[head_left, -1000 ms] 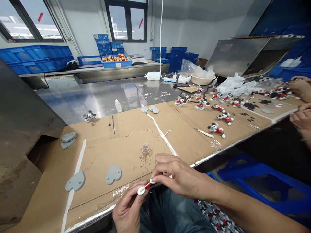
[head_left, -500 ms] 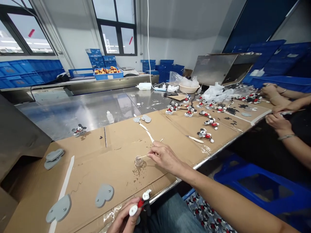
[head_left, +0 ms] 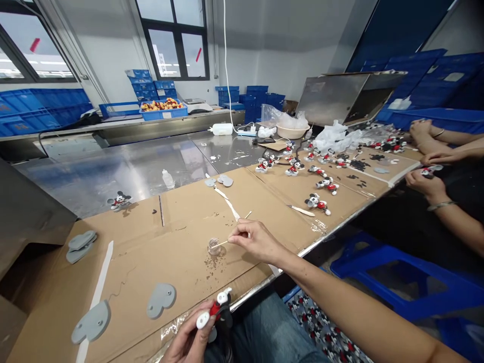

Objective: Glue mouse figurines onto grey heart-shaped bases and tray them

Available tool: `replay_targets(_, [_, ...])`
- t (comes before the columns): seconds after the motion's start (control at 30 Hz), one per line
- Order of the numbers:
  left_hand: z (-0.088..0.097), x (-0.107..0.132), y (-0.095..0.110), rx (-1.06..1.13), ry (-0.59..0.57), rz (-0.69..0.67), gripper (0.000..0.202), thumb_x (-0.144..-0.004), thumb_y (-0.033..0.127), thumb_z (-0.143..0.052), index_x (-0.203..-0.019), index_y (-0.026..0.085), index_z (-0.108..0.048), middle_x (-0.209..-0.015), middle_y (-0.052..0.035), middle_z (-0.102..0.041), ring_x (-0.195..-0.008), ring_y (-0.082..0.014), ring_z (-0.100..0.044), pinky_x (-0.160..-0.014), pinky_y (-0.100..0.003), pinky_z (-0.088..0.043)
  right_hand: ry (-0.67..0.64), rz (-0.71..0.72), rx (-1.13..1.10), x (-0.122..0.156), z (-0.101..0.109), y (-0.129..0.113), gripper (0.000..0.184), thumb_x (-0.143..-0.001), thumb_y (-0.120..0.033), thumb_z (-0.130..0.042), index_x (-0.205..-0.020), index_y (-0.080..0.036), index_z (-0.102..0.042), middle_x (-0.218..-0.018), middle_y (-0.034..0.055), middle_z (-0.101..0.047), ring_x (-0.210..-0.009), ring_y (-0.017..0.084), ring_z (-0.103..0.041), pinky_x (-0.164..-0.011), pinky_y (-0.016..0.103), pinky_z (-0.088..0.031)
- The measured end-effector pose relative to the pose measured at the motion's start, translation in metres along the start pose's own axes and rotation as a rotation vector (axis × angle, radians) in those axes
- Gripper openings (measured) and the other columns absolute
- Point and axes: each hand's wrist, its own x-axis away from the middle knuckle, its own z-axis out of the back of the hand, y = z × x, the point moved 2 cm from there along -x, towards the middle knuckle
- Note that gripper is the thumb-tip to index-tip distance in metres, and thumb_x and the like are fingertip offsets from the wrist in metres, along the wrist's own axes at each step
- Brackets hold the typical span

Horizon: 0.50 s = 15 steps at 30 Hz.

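Note:
Between the thumb and fingers of my right hand (head_left: 257, 242) is a thin pale stick (head_left: 222, 243), its tip inside a small clear glass jar (head_left: 214, 246). Dark crumbs lie on the cardboard around the jar. Low in the view, my left hand (head_left: 189, 333) is closed on a red, black and white mouse figurine (head_left: 215, 308), tilted with a white foot toward me. A grey heart-shaped base (head_left: 161, 301) with small holes lies left of that hand, and another heart-shaped base (head_left: 91, 321) sits farther left.
Several mouse figurines (head_left: 317, 203) and a white-handled knife (head_left: 301, 210) are on the cardboard to the right. A small bottle (head_left: 168, 179) stands on the metal table. Stacked grey bases (head_left: 81, 246) lie at left. A co-worker's hands (head_left: 425, 181) hold a figurine at far right.
The stick has tipped a little while its end stays in the jar. My left hand still grips the figurine. At right, the co-worker's hands have shifted and a figurine now shows in them.

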Motion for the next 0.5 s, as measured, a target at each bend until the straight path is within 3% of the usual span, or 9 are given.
replay_targets(0.07, [0.000, 0.000, -0.001, 0.014, 0.022, 0.025, 0.030, -0.060, 0.046, -0.082, -0.068, 0.018, -0.074, -0.077, -0.0052, -0.076, -0.070, -0.0231, -0.072, -0.072, -0.032, -0.062, -0.054, -0.029, -0.096, 0.009, 0.007, -0.011, 0.010, -0.079, -0.014, -0.067, -0.069, -0.016, -0.068, -0.068, -0.0021, -0.057, -0.064, 0.010, -0.053, -0.063, 0.023, -0.041])
replay_targets(0.23, [0.004, -0.001, -0.006, 0.029, 0.034, 0.047, 0.027, -0.058, 0.040, -0.084, -0.071, 0.018, -0.076, -0.075, -0.0042, -0.076, -0.068, -0.0215, -0.072, -0.071, -0.029, -0.062, -0.212, -0.030, -0.150, 0.035, 0.020, -0.037, 0.010, -0.078, -0.011, -0.068, -0.069, -0.016, -0.070, -0.067, -0.0028, -0.057, -0.065, 0.009, -0.053, -0.064, 0.022, -0.041])
replay_targets(0.37, [0.008, -0.004, -0.009, 0.078, 0.004, 0.059, 0.018, -0.058, 0.027, -0.084, -0.072, 0.020, -0.076, -0.076, -0.0024, -0.077, -0.070, -0.0189, -0.072, -0.072, -0.022, -0.060, -0.267, 0.012, -0.073, 0.044, 0.018, -0.041, 0.012, -0.078, -0.008, -0.068, -0.070, -0.016, -0.070, -0.067, -0.0028, -0.055, -0.067, 0.010, -0.053, -0.062, 0.022, -0.040])
replay_targets(0.5, [0.009, -0.004, -0.012, 0.095, -0.012, 0.074, 0.018, -0.058, 0.025, -0.085, -0.072, 0.020, -0.077, -0.081, -0.0033, -0.077, -0.074, -0.0203, -0.072, -0.074, -0.023, -0.060, -0.288, 0.068, 0.013, 0.046, 0.016, -0.040, 0.012, -0.079, -0.008, -0.066, -0.072, -0.016, -0.071, -0.067, -0.0022, -0.053, -0.067, 0.010, -0.053, -0.061, 0.022, -0.040])
